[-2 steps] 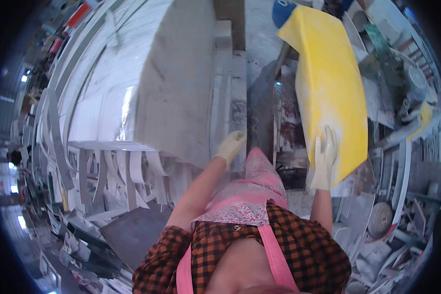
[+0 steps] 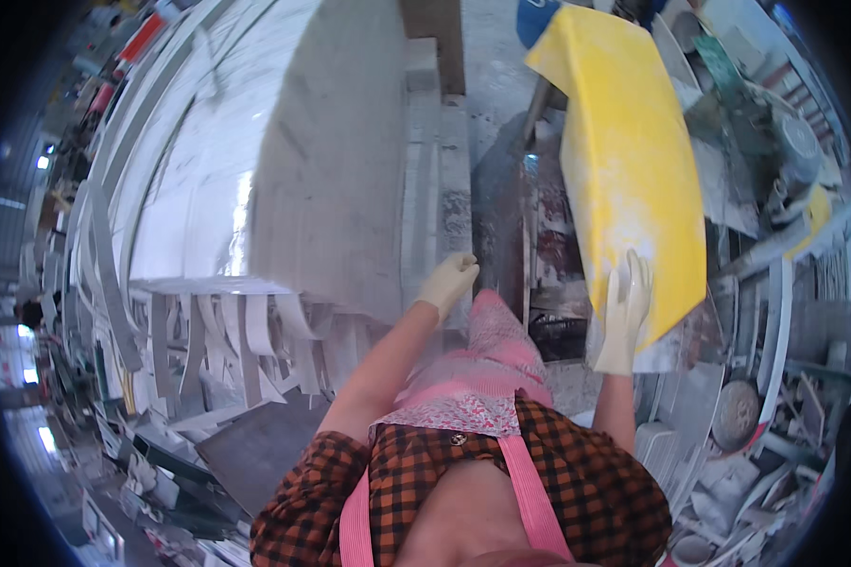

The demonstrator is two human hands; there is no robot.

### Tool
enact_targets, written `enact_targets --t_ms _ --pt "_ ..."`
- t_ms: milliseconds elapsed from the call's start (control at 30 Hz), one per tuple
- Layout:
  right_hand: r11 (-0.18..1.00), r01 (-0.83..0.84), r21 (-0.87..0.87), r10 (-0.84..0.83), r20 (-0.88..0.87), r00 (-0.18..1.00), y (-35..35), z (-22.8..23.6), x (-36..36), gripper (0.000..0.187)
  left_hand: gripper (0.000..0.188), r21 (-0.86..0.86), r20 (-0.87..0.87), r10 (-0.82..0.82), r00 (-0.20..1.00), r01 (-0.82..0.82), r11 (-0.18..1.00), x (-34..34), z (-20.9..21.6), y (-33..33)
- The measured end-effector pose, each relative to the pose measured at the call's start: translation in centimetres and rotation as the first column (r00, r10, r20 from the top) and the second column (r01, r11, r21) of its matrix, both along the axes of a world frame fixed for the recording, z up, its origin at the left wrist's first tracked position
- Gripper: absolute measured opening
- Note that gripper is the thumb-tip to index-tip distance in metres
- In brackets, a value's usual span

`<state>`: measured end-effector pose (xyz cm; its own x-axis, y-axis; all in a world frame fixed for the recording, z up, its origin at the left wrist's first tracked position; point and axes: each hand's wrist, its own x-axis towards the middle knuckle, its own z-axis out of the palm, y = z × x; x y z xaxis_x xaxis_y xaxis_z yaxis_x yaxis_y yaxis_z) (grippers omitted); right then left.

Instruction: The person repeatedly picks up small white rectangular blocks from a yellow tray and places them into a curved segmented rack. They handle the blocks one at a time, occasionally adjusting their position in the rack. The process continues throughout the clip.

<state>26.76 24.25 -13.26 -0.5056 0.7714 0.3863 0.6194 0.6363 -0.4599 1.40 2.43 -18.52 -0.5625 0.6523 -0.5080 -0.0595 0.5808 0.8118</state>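
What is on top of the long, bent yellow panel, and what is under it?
The right hand, in a cream glove, appears to rest on the near end of the yellow panel; whitish patches mark its surface. What lies directly underneath is hidden.

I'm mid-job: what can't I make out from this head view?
Head view:
Left hand: its own curl hides whether anything is in its grip.
Right hand: its back hides how the palm meets the yellow panel.
White stack: far end cut off by the top edge.
Blue object: cut off by the top edge.
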Motion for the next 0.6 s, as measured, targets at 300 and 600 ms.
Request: enact_targets --t_ms 300,600 --pt "0.997 -0.065 -0.047 0.048 -0.302 0.952 -7.9 1.3 4.6 0.026 0.032 0.3 0.125 -0.136 0.983 0.093 0.949 10.4 5.1 0.9" --pt "0.971 0.239 -0.009 -0.239 0.006 0.971 -5.8 1.6 28.7 0.016 0.031 0.366 0.115 -0.084 0.99 0.036 0.93 14.8 11.4 3.9"
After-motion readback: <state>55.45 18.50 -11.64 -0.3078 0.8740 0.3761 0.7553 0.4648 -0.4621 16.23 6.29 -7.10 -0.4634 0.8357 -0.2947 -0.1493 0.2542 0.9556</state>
